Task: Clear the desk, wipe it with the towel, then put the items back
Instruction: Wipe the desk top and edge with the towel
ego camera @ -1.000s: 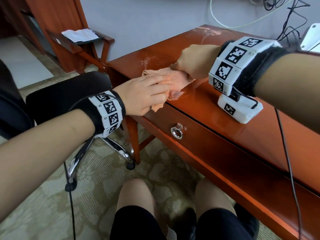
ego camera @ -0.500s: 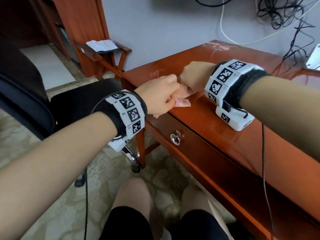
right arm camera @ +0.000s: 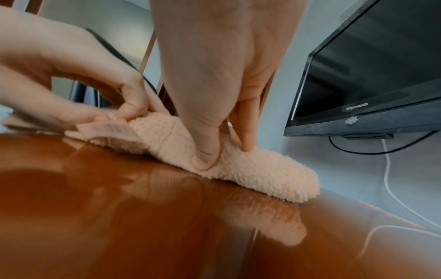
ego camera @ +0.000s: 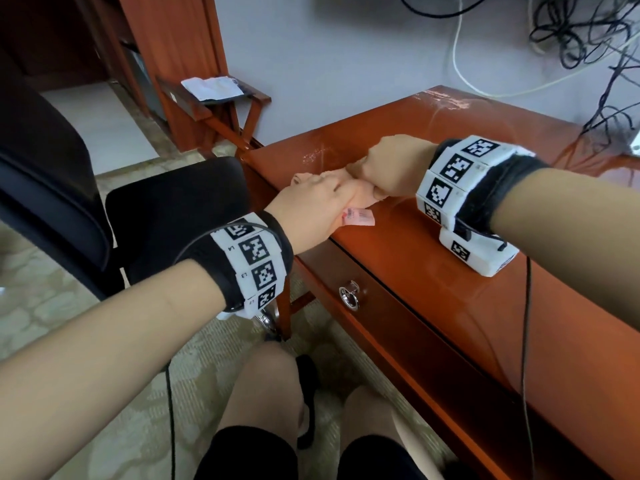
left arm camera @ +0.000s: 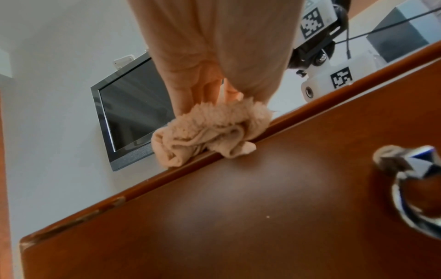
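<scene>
A peach towel [right arm camera: 238,166] lies bunched into a narrow roll on the glossy red-brown desk [ego camera: 450,271], near its left front corner. My right hand [right arm camera: 226,151] pinches the roll between thumb and fingers and holds it against the desk top. My left hand [right arm camera: 114,117] pinches the towel's end beside its label [right arm camera: 109,128]. In the head view both hands meet over the towel [ego camera: 299,178], the left hand [ego camera: 332,199] at the desk edge and the right hand [ego camera: 377,188] just behind it. The left wrist view shows the towel [left arm camera: 210,132] hanging over the desk's front edge.
A drawer with a metal ring pull [ego camera: 349,294] sits under the desk edge. A black office chair [ego camera: 166,209] stands to the left of the desk. A wall TV [right arm camera: 369,75] and loose cables [ego camera: 588,36] are behind. A wooden rack with white paper [ego camera: 211,88] stands far left.
A second ago my left hand lay flat on the spread towel. Now the towel is gathered into a roll and both hands pinch it close together.
</scene>
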Tool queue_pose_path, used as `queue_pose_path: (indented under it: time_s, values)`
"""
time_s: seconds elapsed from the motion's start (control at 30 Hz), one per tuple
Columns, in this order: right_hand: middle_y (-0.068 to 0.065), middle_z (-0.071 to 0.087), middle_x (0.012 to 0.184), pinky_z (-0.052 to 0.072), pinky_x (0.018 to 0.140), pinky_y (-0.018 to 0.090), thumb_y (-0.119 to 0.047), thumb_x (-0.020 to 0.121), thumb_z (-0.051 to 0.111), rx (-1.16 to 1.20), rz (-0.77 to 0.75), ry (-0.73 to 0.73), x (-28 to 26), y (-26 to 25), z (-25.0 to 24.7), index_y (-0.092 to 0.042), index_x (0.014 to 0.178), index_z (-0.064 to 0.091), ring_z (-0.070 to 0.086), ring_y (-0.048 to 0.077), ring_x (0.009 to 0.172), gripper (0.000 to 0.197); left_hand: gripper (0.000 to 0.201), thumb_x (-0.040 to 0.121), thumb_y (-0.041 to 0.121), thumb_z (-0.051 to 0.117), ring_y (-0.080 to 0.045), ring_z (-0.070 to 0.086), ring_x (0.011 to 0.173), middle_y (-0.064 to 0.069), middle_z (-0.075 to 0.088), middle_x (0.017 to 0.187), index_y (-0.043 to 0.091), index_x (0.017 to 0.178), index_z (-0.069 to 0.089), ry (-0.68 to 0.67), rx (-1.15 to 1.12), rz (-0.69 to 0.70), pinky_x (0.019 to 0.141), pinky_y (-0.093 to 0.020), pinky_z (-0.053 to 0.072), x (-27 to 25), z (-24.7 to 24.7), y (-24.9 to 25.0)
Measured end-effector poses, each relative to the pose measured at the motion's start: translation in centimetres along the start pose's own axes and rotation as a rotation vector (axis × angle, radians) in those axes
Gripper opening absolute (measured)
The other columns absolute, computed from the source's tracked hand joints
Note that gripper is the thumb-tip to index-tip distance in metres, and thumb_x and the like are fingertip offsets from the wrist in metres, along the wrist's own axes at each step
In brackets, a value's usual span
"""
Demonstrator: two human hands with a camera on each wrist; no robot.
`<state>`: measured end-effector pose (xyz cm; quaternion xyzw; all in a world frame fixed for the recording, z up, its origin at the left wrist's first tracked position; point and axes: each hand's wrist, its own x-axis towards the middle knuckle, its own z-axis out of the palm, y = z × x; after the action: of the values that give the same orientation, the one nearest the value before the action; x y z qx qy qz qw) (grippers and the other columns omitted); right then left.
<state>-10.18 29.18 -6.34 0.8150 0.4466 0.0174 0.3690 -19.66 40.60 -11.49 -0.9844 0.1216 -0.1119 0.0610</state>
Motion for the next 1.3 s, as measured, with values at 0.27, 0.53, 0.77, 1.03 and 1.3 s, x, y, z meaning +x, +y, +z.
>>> queue_pose_path:
  time_s: [0.27, 0.53, 0.77, 1.03, 1.3]
  values:
    - [0.0, -0.01, 0.158, 0.034, 0.107, 0.035, -0.006, 0.096, 0.04, 0.239, -0.044, -0.022, -0.7, 1.2, 3.1, -0.02, 0.146, -0.023, 0.015, 0.022, 0.145, 0.082, 0.029, 0.097, 0.02, 0.041, -0.028, 0.048, 0.114, -0.009, 0.044, 0.129, 0.008, 0.124, 0.045, -0.061, 0.021, 0.008, 0.084, -0.038, 0.045, 0.7, -0.5, -1.9]
    - [-0.003, -0.03, 0.153, 0.02, 0.118, 0.031, 0.005, 0.092, 0.035, 0.328, -0.108, -0.069, -2.3, 1.8, 3.9, -0.026, 0.142, -0.029, -0.014, 0.015, 0.145, 0.086, 0.036, 0.095, 0.016, 0.043, -0.028, 0.049, 0.114, -0.01, 0.045, 0.129, 0.009, 0.131, 0.039, -0.055, -0.006, 0.01, 0.079, -0.038, 0.047, 0.9, 0.0, -2.7]
    - [-0.006, -0.026, 0.154, 0.007, 0.117, 0.033, 0.01, 0.091, 0.034, 0.488, -0.083, -0.087, -1.4, 1.4, 3.4, -0.027, 0.144, -0.024, -0.014, 0.015, 0.145, 0.087, 0.056, 0.097, 0.01, 0.041, -0.024, 0.036, 0.133, -0.006, 0.027, 0.149, 0.016, 0.148, 0.019, -0.146, 0.057, 0.054, 0.092, -0.042, 0.049, 1.1, 0.5, -4.3]
    - [-0.006, -0.025, 0.154, 0.012, 0.117, 0.034, 0.015, 0.087, 0.035, 0.485, -0.078, -0.1, -0.9, 1.3, 2.9, -0.029, 0.145, -0.022, -0.013, 0.016, 0.145, 0.092, 0.062, 0.095, -0.001, 0.034, -0.024, 0.014, 0.143, -0.009, 0.013, 0.156, 0.015, 0.151, 0.01, -0.187, 0.158, 0.064, 0.106, -0.034, 0.034, 0.2, 0.8, -3.7]
    - [-0.007, -0.025, 0.154, 0.02, 0.115, 0.037, 0.019, 0.085, 0.038, 0.432, -0.051, -0.146, 0.5, 0.8, 1.4, -0.028, 0.145, -0.022, -0.009, 0.017, 0.146, 0.097, 0.061, 0.082, 0.0, 0.024, -0.036, 0.032, 0.136, -0.022, 0.035, 0.145, 0.002, 0.142, 0.035, -0.132, 0.097, 0.039, 0.102, -0.047, 0.041, -0.2, 0.8, -4.4]
